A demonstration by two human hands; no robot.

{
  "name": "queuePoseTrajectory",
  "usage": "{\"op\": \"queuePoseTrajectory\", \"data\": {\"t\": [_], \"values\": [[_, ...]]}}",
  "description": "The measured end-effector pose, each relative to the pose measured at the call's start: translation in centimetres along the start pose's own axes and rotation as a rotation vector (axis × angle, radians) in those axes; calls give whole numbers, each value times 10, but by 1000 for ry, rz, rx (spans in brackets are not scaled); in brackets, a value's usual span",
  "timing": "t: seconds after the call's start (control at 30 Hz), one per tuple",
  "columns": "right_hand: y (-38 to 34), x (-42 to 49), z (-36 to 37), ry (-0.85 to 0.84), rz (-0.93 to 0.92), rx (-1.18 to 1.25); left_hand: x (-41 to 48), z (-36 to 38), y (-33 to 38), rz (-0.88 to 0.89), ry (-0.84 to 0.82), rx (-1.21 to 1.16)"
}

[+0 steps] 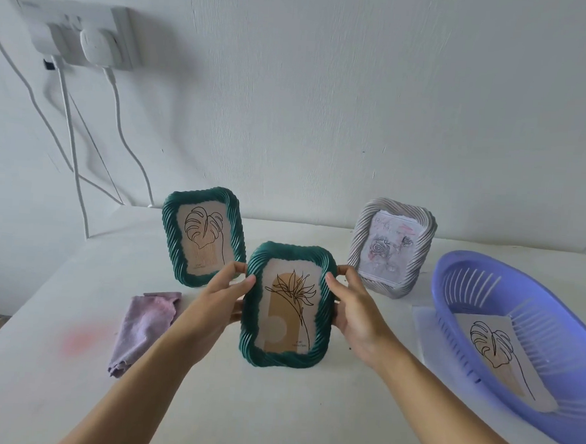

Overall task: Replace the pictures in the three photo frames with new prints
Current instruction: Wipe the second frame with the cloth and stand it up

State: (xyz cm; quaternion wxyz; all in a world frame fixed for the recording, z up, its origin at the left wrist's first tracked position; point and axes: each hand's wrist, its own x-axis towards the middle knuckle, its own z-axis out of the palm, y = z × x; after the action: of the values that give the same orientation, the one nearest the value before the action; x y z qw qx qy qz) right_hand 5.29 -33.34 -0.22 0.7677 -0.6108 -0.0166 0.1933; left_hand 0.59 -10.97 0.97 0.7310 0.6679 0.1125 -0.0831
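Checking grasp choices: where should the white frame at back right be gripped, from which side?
Grip the white frame by its two long side rims, coming from the front: it stands upright in portrait, both sides are free, and the ribbed rim gives hold.

- This looks like a room in a home rather than a shop or a workshop.
- A plain white-painted wall carries a double wall socket with two white plug adapters in it. Their cables hang down loose.
- A white table stands against that wall, with a faint pink stain on its top.
- Household things lie on it: a crumpled lilac cloth and a lilac plastic basket with slotted sides.
- The ornaments are domestic too. The rear green frame, front green frame and grey frame all have twisted rims and hold leaf, flower and rose prints.
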Motion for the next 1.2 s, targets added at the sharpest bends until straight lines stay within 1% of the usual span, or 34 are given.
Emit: {"op": "queuePoseTrajectory", "data": {"t": [0.1, 0.17, 0.3, 0.4, 0.47, 0.57, 0.7, 0.77, 0.83, 0.9, 1.03, 1.13, 1.2], "values": [[-21, 11, 1, -43, -33, 86, 9, 3, 15, 13, -38, -64], [-32, 20, 1, -41, -48, 100, 17, 4, 24, 12, -70, -96], [-51, 39, 1, 10, -94, 69, 35, 7, 41, 29, -100, -123], [-60, 51, 2, 39, -141, 16, 48, 11, 48, 45, -89, -144], [-64, 59, 3, 73, -176, -31, 57, 14, 52, 60, -68, -145], [-66, 75, 5, 172, -214, -125, 71, 19, 56, 63, -28, -120], [-63, 98, 5, 247, -205, -330, 92, 26, 58, 36, 59, -101], [-62, 107, 5, 278, -185, -389, 102, 28, 59, 27, 88, -101], [-61, 115, 4, 307, -219, -471, 110, 29, 59, 36, 95, -83], [-57, 122, 3, 328, -320, -513, 117, 31, 56, 80, 104, -63], [-45, 133, 4, 321, -503, -502, 122, 39, 46, 234, 124, -111], [-38, 135, 2, 316, -556, -489, 128, 41, 37, 335, 137, -35], [-34, 137, 0, 302, -559, -501, 134, 40, 33, 351, 143, 21]]}}
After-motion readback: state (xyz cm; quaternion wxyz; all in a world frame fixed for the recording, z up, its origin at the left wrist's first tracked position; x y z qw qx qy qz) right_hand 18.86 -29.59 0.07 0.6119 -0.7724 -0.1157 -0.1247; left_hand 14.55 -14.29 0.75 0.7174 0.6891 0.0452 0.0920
